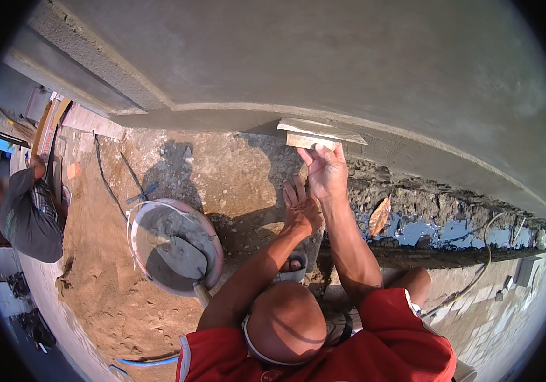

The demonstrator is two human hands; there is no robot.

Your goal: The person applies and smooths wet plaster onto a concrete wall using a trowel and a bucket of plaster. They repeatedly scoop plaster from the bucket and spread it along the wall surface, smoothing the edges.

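Note:
My right hand (328,172) grips the pale handle block of a plastering float (324,132), which lies against the low edge of the grey rendered wall (362,70). My left hand (302,209) is just below and left of it, fingers apart, holding nothing. To the left of my left forearm stands a round bucket (134,239) of wet grey mortar (165,226). A trowel (184,258) rests in the mortar, its blade smeared grey and its wooden handle leaning over the rim toward me.
At right, a muddy trench with water (445,232) runs along the wall's foot, a brown leaf (380,216) at its edge. A hose (486,254) crosses there. Sticks (104,169) lie on sandy ground beyond the bucket. Another person (34,210) crouches at far left beside boards.

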